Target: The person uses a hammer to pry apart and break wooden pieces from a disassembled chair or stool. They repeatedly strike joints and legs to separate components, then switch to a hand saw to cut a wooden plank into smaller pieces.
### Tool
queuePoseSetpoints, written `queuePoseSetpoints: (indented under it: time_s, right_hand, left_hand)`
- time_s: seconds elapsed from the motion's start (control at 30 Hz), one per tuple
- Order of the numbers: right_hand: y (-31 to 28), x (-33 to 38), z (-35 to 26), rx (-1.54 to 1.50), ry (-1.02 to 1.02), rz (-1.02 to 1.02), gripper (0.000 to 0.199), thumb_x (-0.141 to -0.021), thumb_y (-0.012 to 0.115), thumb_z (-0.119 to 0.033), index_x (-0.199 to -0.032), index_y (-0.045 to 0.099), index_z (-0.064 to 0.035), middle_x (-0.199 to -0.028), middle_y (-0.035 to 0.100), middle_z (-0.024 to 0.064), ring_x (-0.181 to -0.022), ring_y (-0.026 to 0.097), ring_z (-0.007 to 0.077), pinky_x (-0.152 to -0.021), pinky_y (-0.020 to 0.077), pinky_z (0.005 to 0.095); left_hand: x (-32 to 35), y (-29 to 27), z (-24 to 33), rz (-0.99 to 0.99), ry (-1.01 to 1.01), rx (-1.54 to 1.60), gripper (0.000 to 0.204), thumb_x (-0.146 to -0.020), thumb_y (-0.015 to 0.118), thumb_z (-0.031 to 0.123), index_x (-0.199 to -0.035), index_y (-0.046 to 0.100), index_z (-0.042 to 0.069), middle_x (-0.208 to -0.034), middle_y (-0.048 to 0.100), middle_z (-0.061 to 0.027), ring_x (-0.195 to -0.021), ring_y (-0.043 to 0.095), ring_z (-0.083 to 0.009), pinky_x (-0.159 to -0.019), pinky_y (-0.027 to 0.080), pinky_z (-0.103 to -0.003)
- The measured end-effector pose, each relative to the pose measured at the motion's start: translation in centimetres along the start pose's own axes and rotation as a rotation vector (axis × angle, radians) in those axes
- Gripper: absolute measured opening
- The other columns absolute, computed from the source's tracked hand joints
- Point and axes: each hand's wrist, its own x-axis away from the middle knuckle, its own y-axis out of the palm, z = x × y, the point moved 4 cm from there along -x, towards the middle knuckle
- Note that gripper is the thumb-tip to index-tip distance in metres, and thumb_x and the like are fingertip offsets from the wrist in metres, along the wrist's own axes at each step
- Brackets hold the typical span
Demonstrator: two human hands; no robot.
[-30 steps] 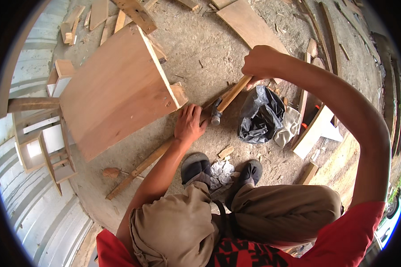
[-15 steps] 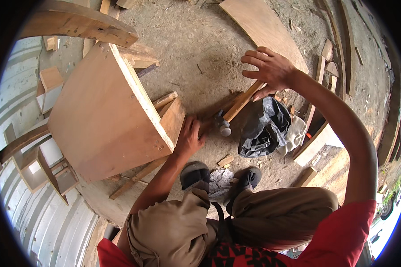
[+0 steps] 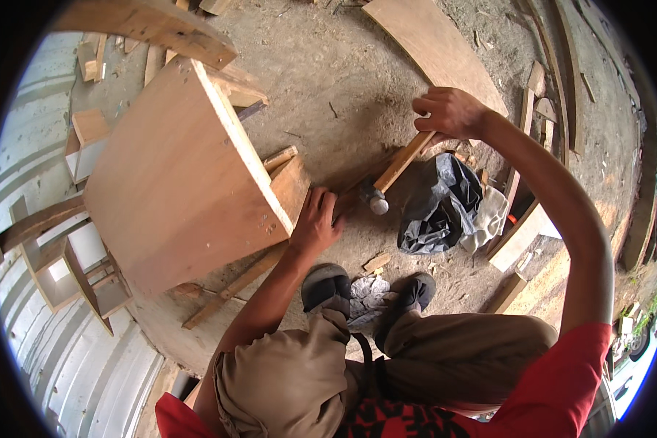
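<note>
A hammer (image 3: 404, 162) with a wooden handle and dark metal head slants between my two hands, head toward me. My right hand (image 3: 454, 114) is closed round the far end of its handle. My left hand (image 3: 317, 222) is low beside the near right corner of a big plywood box (image 3: 175, 182), next to a small wooden piece (image 3: 290, 186) jutting from it. Its fingers are bent and close together; whatever they pinch is too small or hidden to make out. The hammer head hangs a short way right of my left hand.
A black plastic bag (image 3: 438, 212) and a pale glove (image 3: 487, 219) lie right of the hammer. Beyond is a flat plywood sheet (image 3: 438, 44). A curved timber (image 3: 146, 33) crosses the far left. Wood strips (image 3: 527, 131) lie at right, corrugated metal (image 3: 87, 365) at left.
My right hand's spread fingers have curled round the hammer handle. The hammer appears slightly farther right. My left hand stays by the box corner.
</note>
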Motion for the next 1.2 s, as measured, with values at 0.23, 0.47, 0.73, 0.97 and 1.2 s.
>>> queuePoseSetpoints:
  time_s: [0.23,0.47,0.73,0.97,1.2]
  right_hand:
    - [-7.1,-1.1,-3.8,0.075,0.130,-0.321,0.042,-0.083,0.068,-0.056,-0.100,0.065,-0.0188,-0.080,0.067,0.0040,-0.079,0.071,0.0307,-0.066,0.0569,0.0430]
    - [-9.3,-2.9,-7.1,0.100,0.261,-0.516,0.040,-0.083,0.067,-0.058,-0.094,0.070,-0.0189,-0.076,0.067,0.0034,-0.082,0.071,0.0290,-0.068,0.0585,0.0433]
    - [-3.5,1.4,-2.1,0.029,0.166,-0.321,0.054,-0.081,0.062,-0.065,-0.093,0.057,-0.0128,-0.090,0.062,0.0057,-0.089,0.065,0.0279,-0.076,0.0541,0.0429]
    - [1.2,2.6,0.0,0.004,-0.014,0.246,0.040,-0.071,0.075,-0.042,-0.099,0.067,-0.0148,-0.130,0.052,0.0122,-0.124,0.050,0.0324,-0.100,0.0452,0.0466]
    - [3.0,2.5,1.1,0.046,-0.073,0.393,0.019,-0.071,0.071,-0.023,-0.089,0.068,-0.0175,-0.124,0.057,0.0103,-0.121,0.054,0.0303,-0.102,0.0455,0.0443]
  left_hand:
    - [0.1,0.2,-0.2,0.014,-0.009,-0.052,0.046,-0.074,0.077,0.020,-0.110,0.054,0.003,-0.110,0.054,-0.0162,-0.105,0.056,-0.0354,-0.092,0.045,-0.048]
    - [-0.1,-0.4,0.2,-0.014,0.008,-0.135,0.043,-0.082,0.074,0.026,-0.109,0.050,0.004,-0.110,0.052,-0.0147,-0.106,0.058,-0.0317,-0.085,0.054,-0.041]
    - [-0.4,0.0,0.2,-0.049,-0.031,-0.061,0.042,-0.081,0.075,0.024,-0.108,0.050,0.003,-0.108,0.051,-0.0164,-0.106,0.056,-0.0346,-0.089,0.052,-0.044]
    - [-0.1,0.0,-0.2,-0.028,-0.013,0.000,0.043,-0.070,0.080,0.018,-0.103,0.056,0.005,-0.107,0.054,-0.0134,-0.097,0.056,-0.0334,-0.084,0.046,-0.047]
    - [-0.2,0.0,-0.5,-0.055,-0.025,-0.026,0.043,-0.070,0.078,0.023,-0.104,0.057,0.005,-0.106,0.056,-0.0130,-0.095,0.058,-0.0334,-0.081,0.048,-0.046]
